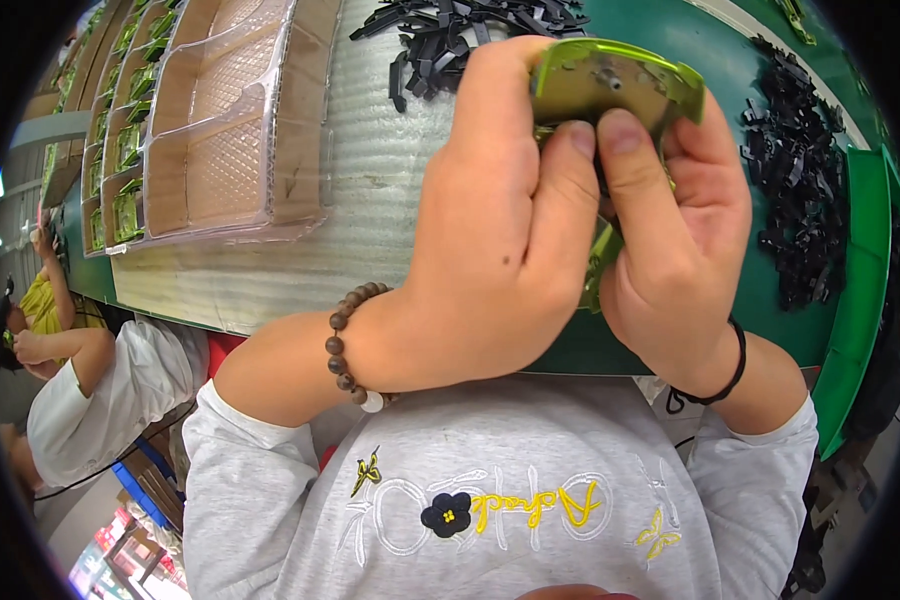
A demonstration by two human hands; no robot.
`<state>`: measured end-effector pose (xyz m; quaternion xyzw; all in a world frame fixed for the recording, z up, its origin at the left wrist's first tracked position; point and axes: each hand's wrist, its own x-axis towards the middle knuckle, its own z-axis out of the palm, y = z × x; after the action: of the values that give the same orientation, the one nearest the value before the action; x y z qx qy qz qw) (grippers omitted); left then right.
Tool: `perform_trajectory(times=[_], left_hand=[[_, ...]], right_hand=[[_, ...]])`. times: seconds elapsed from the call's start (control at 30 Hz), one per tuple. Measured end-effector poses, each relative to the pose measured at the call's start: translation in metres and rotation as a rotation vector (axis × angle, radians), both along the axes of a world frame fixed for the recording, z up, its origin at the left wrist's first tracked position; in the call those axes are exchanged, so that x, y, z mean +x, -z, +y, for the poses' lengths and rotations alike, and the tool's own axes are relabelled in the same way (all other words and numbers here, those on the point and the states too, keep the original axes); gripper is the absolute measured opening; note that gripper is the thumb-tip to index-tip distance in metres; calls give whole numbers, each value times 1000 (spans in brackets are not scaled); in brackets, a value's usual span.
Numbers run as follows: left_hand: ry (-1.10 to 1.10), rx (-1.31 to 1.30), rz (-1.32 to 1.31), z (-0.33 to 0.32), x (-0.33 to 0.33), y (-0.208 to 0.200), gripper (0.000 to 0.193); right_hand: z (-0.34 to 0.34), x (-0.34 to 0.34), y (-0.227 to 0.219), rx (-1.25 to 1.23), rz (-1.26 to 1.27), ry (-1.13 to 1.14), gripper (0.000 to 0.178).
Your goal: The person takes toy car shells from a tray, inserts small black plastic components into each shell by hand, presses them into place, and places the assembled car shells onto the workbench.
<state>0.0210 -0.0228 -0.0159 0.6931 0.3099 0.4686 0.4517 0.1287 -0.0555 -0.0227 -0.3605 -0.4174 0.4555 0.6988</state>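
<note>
A green work table (640, 25) is spreading across the scene from 9 o'clock around to 3 o'clock, while a pale, ridged sheet (370, 190) is covering much of its left half. At 6 o'clock, the wearer's grey shirt (520, 450) (embroidered with a dark flower and yellow butterflies) is filling the foreground. A clear plastic tray with compartments (290, 120) is resting at 10 o'clock, its nearer, larger compartments standing bare and its narrower ones toward the left rim holding shiny green parts (127, 150). At 9 o'clock, beyond the table's end, a co-worker in white and yellow (120, 390) is sitting with an arm bent. A green bin (865, 280) is lining the table's edge at 3 o'clock; just inside it, a long heap of black parts (795, 190) is lying, and a looser pile of black pieces (435, 65) is scattering at 12 o'clock.

The left hand (500, 230) and right hand (675, 240) are meeting at 1 o'clock above the table, both grasping one curved green piece (595, 85), thumbs pressing side by side along its lower edge and fingers wrapping behind. More green is showing lower down between the palms, possibly part of the same piece; the hands are hiding the join. A brown bead bracelet (336, 345) is circling the left wrist, and a thin black band (738, 365) is ringing the right.
</note>
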Motion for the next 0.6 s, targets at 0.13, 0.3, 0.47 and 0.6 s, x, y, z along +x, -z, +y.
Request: perform_trajectory(times=[0.13, 0.3, 0.47, 0.6], left_hand=[[21, -129, -168, 5, 2, 6, 24], [122, -347, -315, 4, -4, -1, 22], [114, -193, -153, 6, -14, -7, 29], [76, -203, -30, 7, -16, -18, 33]], right_hand=[[9, 6, -10, -105, -68, -64, 27], [6, 16, -11, -34, -328, -157, 42], [3, 16, -12, 9, -538, -85, 44], [4, 14, -8, 45, -456, -86, 41]])
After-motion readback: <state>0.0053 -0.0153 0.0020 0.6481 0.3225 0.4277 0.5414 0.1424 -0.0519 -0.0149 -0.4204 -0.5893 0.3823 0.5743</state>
